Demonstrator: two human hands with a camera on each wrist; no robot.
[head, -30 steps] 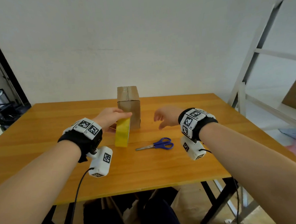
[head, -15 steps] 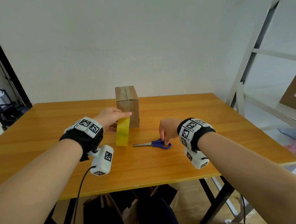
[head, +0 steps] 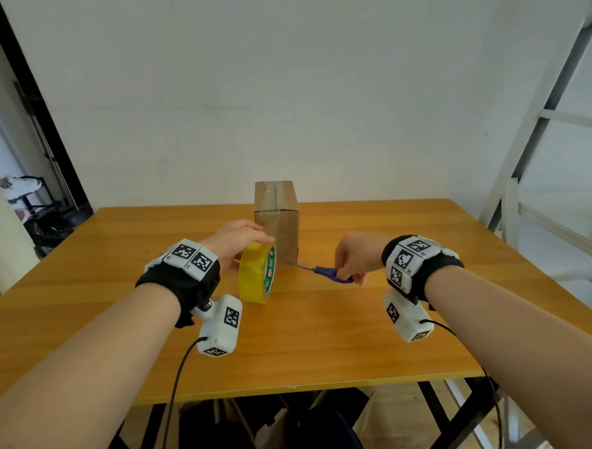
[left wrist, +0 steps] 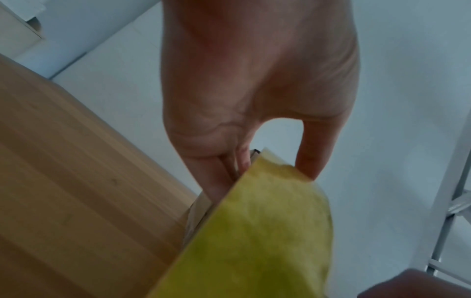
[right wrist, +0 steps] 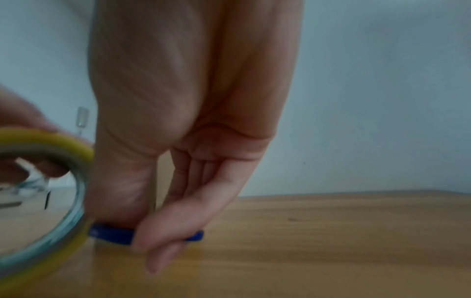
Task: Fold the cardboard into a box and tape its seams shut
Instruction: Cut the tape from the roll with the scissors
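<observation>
A folded brown cardboard box stands upright at the middle of the wooden table, with tape over its top seam. My left hand grips a yellow tape roll standing on edge just in front of the box; the roll fills the lower part of the left wrist view. My right hand holds the blue handles of the scissors, whose blades point left toward the box's base. In the right wrist view the fingers curl onto the blue handle.
A white metal shelf frame stands to the right of the table, with another cardboard box at the far right edge. Dark furniture sits past the table's left corner. Bags and black table legs show under the front edge.
My right hand dropped from mid-air onto the scissors, took their handles and turned the blades toward the box. The left hand kept the tape roll, which has tilted slightly.
</observation>
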